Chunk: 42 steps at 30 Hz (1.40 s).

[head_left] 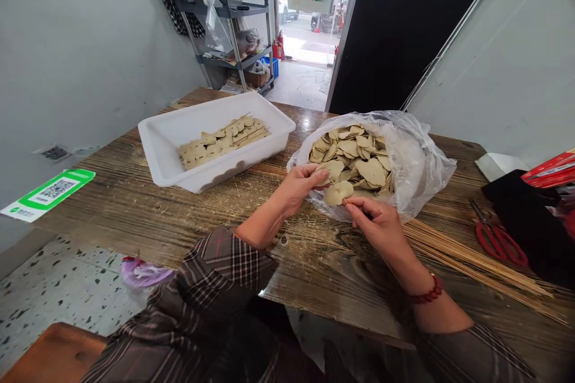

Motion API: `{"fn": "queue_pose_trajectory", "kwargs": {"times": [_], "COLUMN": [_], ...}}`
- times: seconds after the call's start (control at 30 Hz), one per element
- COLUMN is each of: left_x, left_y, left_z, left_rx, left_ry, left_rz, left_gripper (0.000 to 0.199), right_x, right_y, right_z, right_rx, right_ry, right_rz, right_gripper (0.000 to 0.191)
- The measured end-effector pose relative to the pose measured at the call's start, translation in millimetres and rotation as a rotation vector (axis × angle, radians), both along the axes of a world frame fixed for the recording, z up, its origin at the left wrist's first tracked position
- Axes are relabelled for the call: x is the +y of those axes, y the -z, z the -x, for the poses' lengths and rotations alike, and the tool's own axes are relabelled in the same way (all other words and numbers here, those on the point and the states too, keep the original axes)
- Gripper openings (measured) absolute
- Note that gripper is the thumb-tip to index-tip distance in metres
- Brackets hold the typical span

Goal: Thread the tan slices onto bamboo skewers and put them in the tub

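My left hand (300, 187) pinches a thin, pale beige slice (331, 171) at the near left rim of a clear plastic bag (415, 158). Thumb and fingers of my right hand (375, 218) are closed on a thin wooden skewer (345, 200). A second beige slice (336, 192) is threaded on that skewer, between my two hands. Many loose slices (371, 172) of the same kind fill the open bag behind them. What food the slices are, I cannot tell.
Left of the bag, a white plastic tub (215, 178) holds skewered slices (224, 140). Bare skewers (476, 263) lie on the wooden table (215, 221) at right, near red-handled scissors (501, 242). A green QR-code card (49, 194) lies at the left edge. Behind stands a grey cart (224, 9).
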<state>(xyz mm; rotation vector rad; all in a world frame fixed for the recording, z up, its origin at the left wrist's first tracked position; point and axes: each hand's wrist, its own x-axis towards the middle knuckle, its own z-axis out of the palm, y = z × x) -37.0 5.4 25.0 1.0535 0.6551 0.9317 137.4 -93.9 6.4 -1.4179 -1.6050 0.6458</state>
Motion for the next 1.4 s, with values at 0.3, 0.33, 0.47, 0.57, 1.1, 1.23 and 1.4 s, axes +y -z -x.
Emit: {"fn": "queue_pose_trajectory", "kwargs": {"times": [0.3, 0.33, 0.47, 0.57, 1.1, 1.23, 1.4], "left_x": [1, 0, -1, -1, -3, -5, -5], "left_y": [-4.6, -4.3, -1.7, 0.4, -2.0, -1.2, 4.4], "left_z": [3, 3, 0, -1, -1, -3, -5], "left_rx": [-0.066, -0.071, -0.078, -0.054, -0.033, -0.033, -0.04], "left_ry": [-0.04, -0.034, -0.021, -0.018, 0.009, 0.015, 0.044], "left_rz": [0.07, 0.07, 0.069, 0.082, 0.174, 0.174, 0.177], "left_gripper": [0.041, 0.041, 0.04, 0.038, 0.043, 0.045, 0.044], "right_x": [-1, -1, 0, 0, 0, 0, 1], "right_y": [-1.7, -1.3, 1.0, 2.5, 4.9, 7.0, 7.9], "right_z": [2, 2, 2, 3, 3, 3, 2], "right_rx": [-0.061, -0.064, -0.056, -0.069, -0.113, -0.095, -0.064], "right_ry": [0.003, 0.006, 0.015, 0.037, 0.053, 0.054, 0.076], "right_rz": [-0.045, -0.05, -0.066, -0.116, -0.179, -0.154, -0.081], "right_gripper": [0.026, 0.026, 0.025, 0.022, 0.021, 0.021, 0.023]}}
